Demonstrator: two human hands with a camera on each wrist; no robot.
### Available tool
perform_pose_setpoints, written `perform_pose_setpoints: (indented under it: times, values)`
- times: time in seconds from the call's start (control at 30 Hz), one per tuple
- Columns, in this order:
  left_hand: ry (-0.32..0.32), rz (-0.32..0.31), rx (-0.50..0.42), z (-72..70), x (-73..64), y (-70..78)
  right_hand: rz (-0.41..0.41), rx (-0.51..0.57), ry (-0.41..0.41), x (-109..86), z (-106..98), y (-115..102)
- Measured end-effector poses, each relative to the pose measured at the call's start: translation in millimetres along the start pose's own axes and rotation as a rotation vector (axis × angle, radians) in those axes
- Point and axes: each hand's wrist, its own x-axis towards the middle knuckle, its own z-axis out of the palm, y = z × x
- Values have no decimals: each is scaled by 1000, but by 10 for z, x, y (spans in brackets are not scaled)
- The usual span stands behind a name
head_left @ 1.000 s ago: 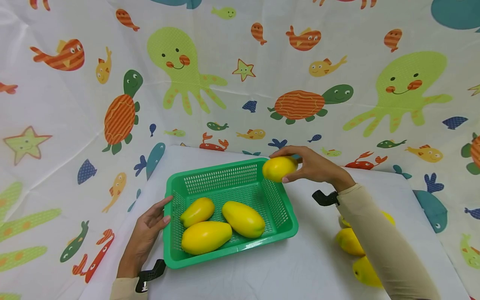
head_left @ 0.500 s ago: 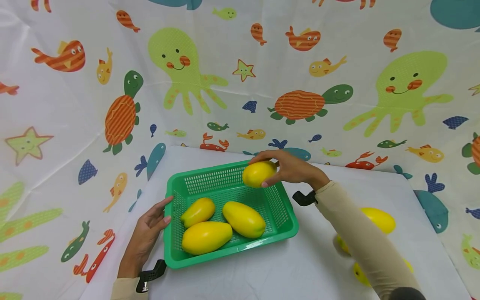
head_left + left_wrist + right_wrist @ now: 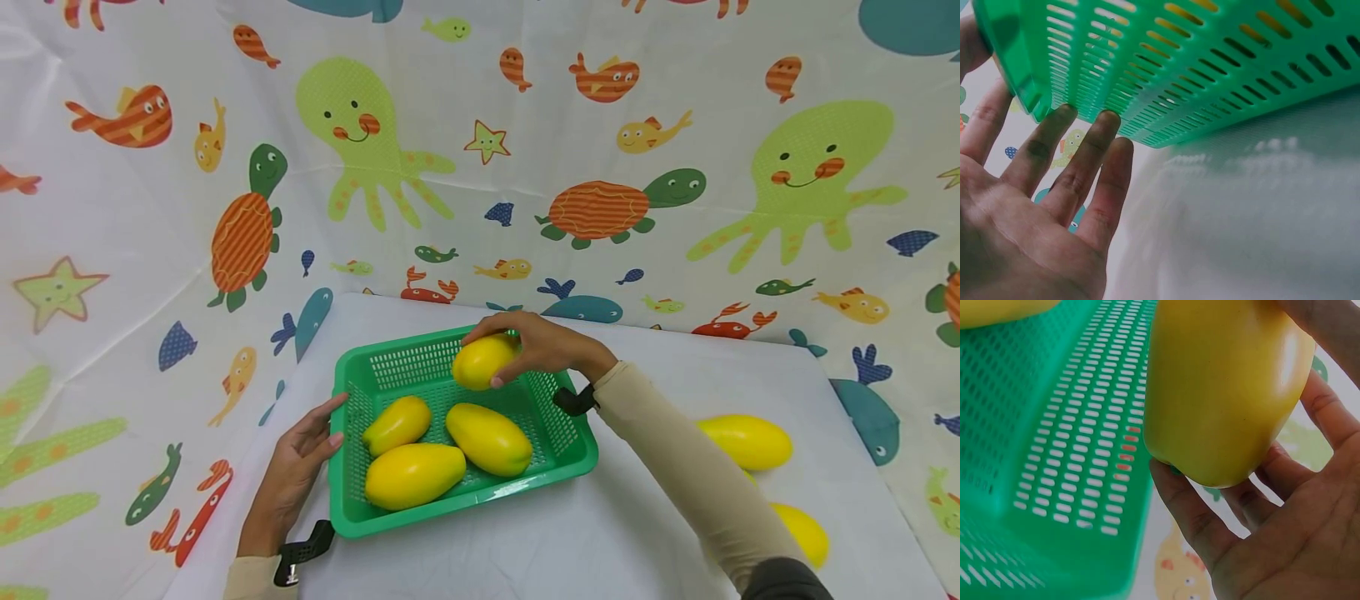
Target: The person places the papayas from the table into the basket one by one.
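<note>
My right hand [image 3: 543, 343] grips a smooth yellow papaya [image 3: 482, 363] by its right end and carries it over the back of the green plastic basket [image 3: 465, 497]. In the right wrist view, the fingers curl round the papaya [image 3: 1222, 394] near its dark green stem spot, beside the perforated basket wall [image 3: 1079, 456]. Three more papayas lie in the basket: a small one [image 3: 397, 423], one at the front [image 3: 415, 476] and one at the middle [image 3: 489, 438]. My left hand [image 3: 296, 458] rests at the basket's left side, nearly straight fingers [image 3: 1107, 125] touching its outer wall.
More yellow papayas lie on the white tabletop at the right, one at the back [image 3: 748, 442] and one nearer [image 3: 802, 533], partly behind the right sleeve [image 3: 690, 475]. A white curtain [image 3: 450, 108] with printed sea animals hangs behind and at the left.
My right hand has moved left and slightly down with the papaya, from the basket's back right corner to over its inside. The left hand and basket have stayed in place.
</note>
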Motion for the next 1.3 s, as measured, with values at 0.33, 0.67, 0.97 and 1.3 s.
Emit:
perform_pose_setpoints:
  times: [0.33,0.67,0.97,1.3]
  values:
    - [9,-30,2,9,-8,23,-1,-38,-54,190,156,13]
    - [4,-43,-12,9,-10,22,20,-87,-107,362,286,67]
    - [6,-41,-7,9,-4,33,23,-124,-160,511,417,75]
    - [-2,-36,-23,13,1,18,52,-167,-204,631,570,120]
